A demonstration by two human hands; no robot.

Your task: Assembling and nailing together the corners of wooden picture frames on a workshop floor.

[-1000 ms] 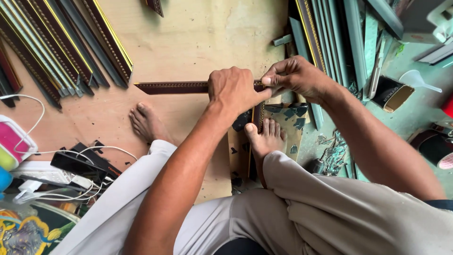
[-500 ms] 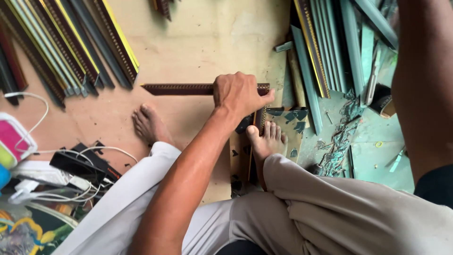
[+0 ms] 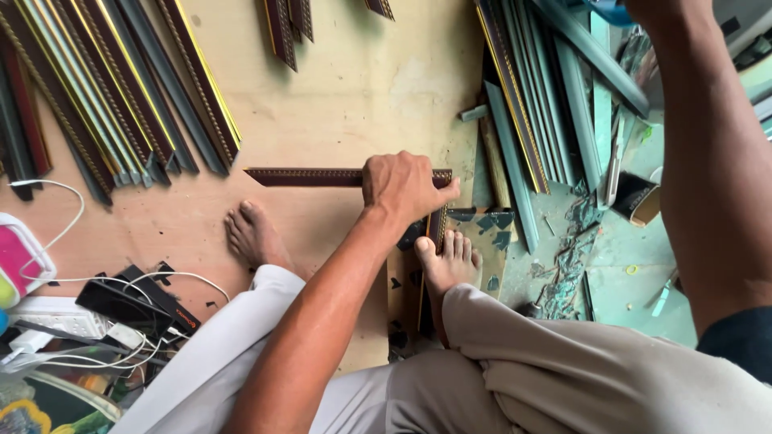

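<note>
My left hand [image 3: 402, 186] presses down, fingers curled, on the right end of a dark brown moulding strip [image 3: 305, 177] with a gold beaded edge, lying flat on the plywood floor [image 3: 346, 88]. Under that hand the strip meets a second matching strip [image 3: 438, 227] that runs toward me, so the two form a corner. My bare left foot [image 3: 253, 237] rests below the horizontal strip. The toes of my right foot [image 3: 446, 261] lie beside the second strip. My right forearm [image 3: 708, 161] rises to the upper right, and its hand is cut off by the top edge.
Bundles of long brown and gold mouldings [image 3: 121, 96] lie at the upper left, grey-green ones [image 3: 547, 96] at the upper right. Short offcuts [image 3: 285, 24] sit at the top. A power strip with tangled cables [image 3: 121, 309] and a pink and white object [image 3: 20, 261] are at the left.
My right hand let go of the strip's right end and lifted up and away to the upper right, out of view. My left hand stayed on the corner.
</note>
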